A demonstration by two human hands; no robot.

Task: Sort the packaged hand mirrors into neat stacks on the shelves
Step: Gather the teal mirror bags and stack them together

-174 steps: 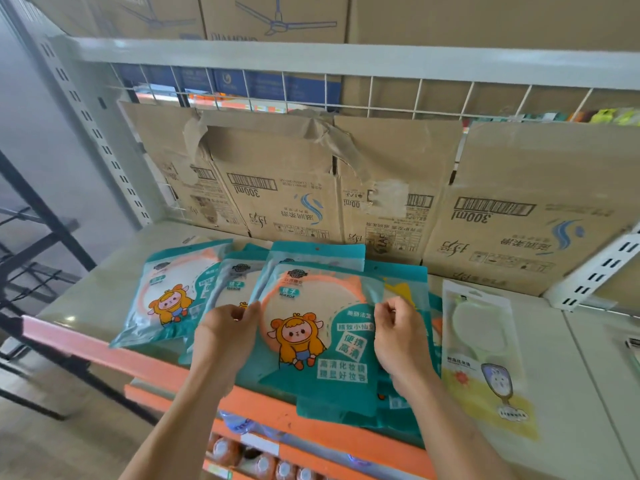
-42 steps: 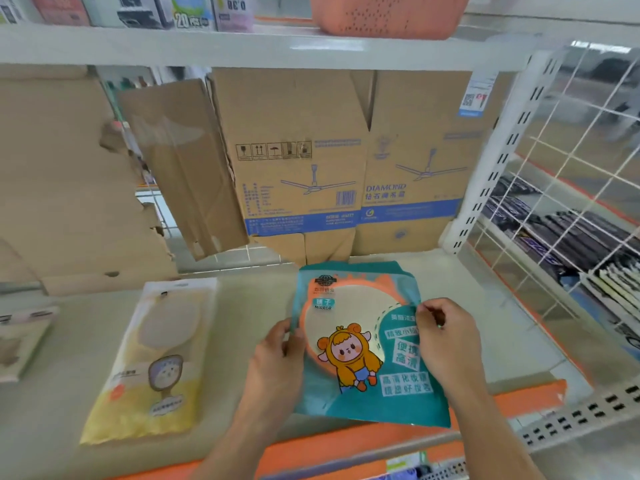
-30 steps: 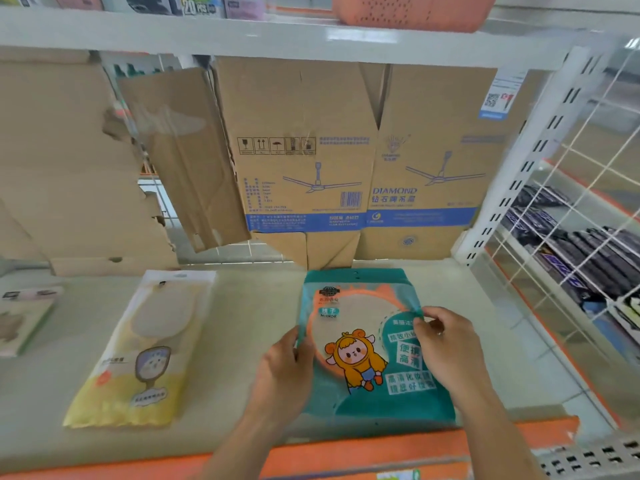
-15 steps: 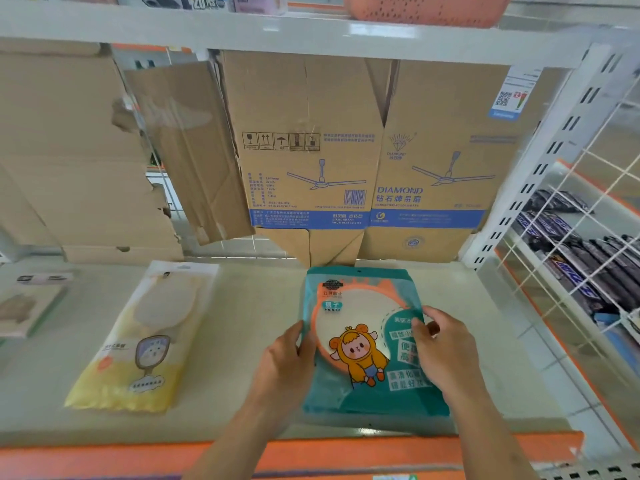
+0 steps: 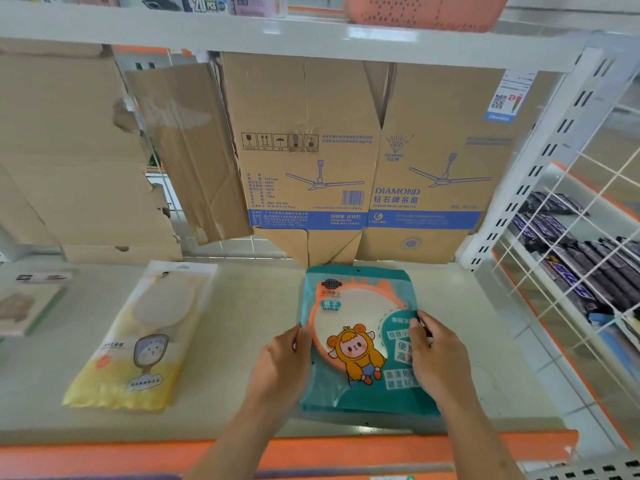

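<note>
Head view: teal plastic mirror packet (image 5: 360,341), printed with a round orange-rimmed mirror and a yellow-hooded cartoon figure, lies flat on the beige shelf (image 5: 242,341), right of centre, its near end close to the front lip. More teal layers show under its near edge. My left hand (image 5: 280,368) holds its left edge, thumb on the packet's face and fingers curled at the side. My right hand (image 5: 438,358) grips the right edge, fingers curled over the printed panel, thumb laid on top.

Well apart to the left, on the same shelf, lies a yellow-and-clear packet (image 5: 138,337) holding a pale handled mirror, tilted slightly. Further left, at the frame's edge, a flat packet (image 5: 24,306), too blurred to read.

Behind, flattened brown cardboard boxes with blue ceiling-fan print (image 5: 311,150) stand against the shelf's back. An orange strip (image 5: 104,455) runs along the shelf front. At right, a white wire grid panel (image 5: 588,237); through it, dark wrapped packets (image 5: 571,244) lie in rows on the neighbouring shelf. Overhead, a pink perforated basket (image 5: 422,12) sits on the upper shelf.
</note>
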